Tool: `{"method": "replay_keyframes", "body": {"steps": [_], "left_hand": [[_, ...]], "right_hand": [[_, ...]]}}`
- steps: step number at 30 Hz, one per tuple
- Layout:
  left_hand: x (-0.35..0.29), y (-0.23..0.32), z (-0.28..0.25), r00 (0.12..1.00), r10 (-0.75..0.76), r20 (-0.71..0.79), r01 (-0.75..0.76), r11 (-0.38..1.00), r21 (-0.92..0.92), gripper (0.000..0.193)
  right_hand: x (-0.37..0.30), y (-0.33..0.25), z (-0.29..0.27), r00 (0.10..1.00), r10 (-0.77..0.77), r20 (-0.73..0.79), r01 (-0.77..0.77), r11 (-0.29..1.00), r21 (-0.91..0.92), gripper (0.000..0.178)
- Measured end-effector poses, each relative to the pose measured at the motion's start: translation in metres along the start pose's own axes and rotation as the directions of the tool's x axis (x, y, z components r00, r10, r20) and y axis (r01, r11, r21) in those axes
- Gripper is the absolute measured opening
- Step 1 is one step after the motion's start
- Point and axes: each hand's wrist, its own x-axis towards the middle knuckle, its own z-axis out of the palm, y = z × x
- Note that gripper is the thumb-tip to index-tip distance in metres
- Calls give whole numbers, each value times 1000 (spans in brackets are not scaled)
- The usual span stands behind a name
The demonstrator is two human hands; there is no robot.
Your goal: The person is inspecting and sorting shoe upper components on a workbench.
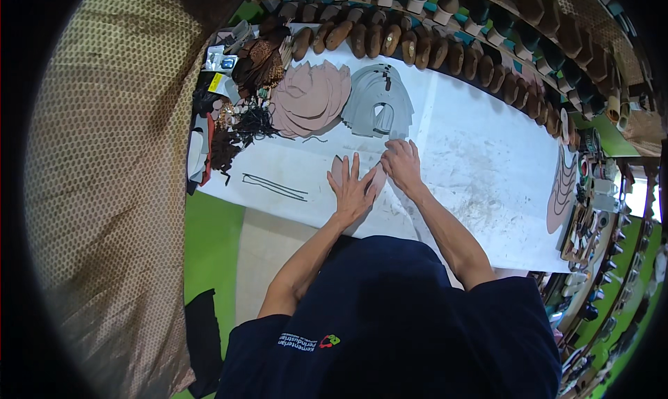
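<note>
My left hand point(353, 193) lies with its fingers spread, pressing a flat pink shoe-upper piece point(380, 179) against the white tabletop. At that piece's far right edge is my right hand point(402, 163), its fingers bent and drawn together. What its fingertips grip, if anything, is too small and hidden to make out. Just beyond my hands sits a fanned stack of grey curved pieces point(362, 117). To its left spreads a pile of similar pink pieces point(309, 96). Several thin dark strips point(275, 187) lie on the table left of my left hand.
Brown shoe lasts point(438, 52) line the table's far edge, with shelved shoes point(501, 30) above. Dark straps and small materials point(243, 124) heap up at the left end. A wavy-lined pink sheet point(561, 193) and tools point(583, 235) lie at the right end. A patterned curtain point(111, 190) hangs left.
</note>
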Motion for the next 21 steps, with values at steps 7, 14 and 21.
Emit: {"method": "replay_keyframes", "body": {"steps": [7,14,21], "left_hand": [[0,-1,-3,1000,-8,28,7,1000,15,53],[-7,5,-19,999,-33,41,34,999,-26,62],[-42,-33,-30,993,-119,-23,120,991,62,62]], "right_hand": [[13,-11,-13,986,165,1,-165,985,-55,14],[-11,1,-19,928,370,-44,-351,908,229,17],[-54,-15,-11,995,-93,-41,91,994,-58,40]]}}
